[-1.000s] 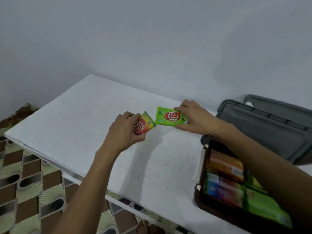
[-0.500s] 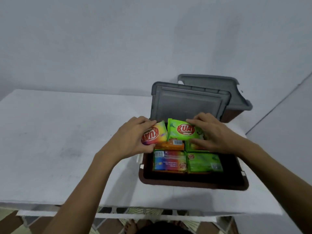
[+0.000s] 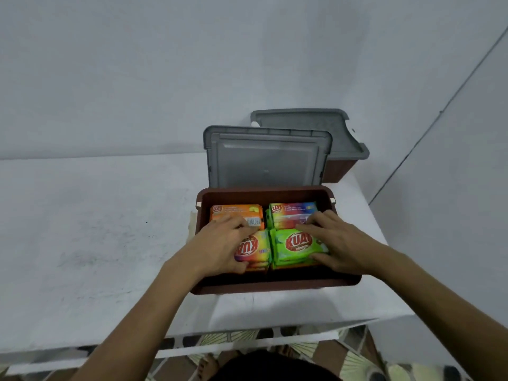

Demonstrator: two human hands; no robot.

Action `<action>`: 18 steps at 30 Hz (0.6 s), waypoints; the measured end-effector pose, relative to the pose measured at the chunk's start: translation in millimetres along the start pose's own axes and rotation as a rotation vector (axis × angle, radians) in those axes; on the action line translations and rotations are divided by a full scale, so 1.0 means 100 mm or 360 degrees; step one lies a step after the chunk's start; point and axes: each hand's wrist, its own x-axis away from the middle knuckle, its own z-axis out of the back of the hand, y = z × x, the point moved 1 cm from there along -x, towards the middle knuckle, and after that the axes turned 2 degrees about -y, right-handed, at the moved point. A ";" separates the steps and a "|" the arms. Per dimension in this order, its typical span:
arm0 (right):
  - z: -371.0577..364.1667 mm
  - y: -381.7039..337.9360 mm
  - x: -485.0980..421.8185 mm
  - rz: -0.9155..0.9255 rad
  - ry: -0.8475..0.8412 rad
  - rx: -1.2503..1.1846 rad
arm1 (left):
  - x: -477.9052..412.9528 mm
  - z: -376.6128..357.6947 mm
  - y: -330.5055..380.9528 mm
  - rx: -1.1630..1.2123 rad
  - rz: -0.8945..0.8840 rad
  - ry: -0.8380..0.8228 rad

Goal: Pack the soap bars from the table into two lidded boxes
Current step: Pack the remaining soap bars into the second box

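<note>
A brown box (image 3: pixel 275 285) stands open on the white table (image 3: pixel 96 229), its grey lid (image 3: pixel 268 160) tipped up behind it. Inside lie several wrapped soap bars. My left hand (image 3: pixel 220 243) grips a rainbow-coloured soap bar (image 3: pixel 254 250) in the box's near left part, fingers over its far edge. My right hand (image 3: pixel 335 240) holds a green soap bar (image 3: pixel 297 247) beside it, thumb under its near edge. Behind them lie an orange bar (image 3: pixel 233 211) and another multicoloured bar (image 3: pixel 294 213).
A second brown box (image 3: pixel 336 171) with a grey lid (image 3: pixel 305 122) shut on it stands behind the open one, by the wall. The table's left half is bare white. A patterned tile floor (image 3: pixel 343 353) shows below the table's front edge.
Both hands have carried the rainbow and green bars from the table's middle over to the open box and lowered them onto the bars inside. My view has swung right.
</note>
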 end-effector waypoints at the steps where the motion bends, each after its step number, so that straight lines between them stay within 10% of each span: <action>1: -0.01 0.00 0.00 -0.0002 -0.0003 0.0011 | 0.00 -0.03 0.00 -0.0008 0.0011 -0.0014; 18: 0.26 0.16 -0.27 -0.0129 0.0228 -0.0313 | -0.03 0.12 -0.24 0.0349 0.0132 0.0383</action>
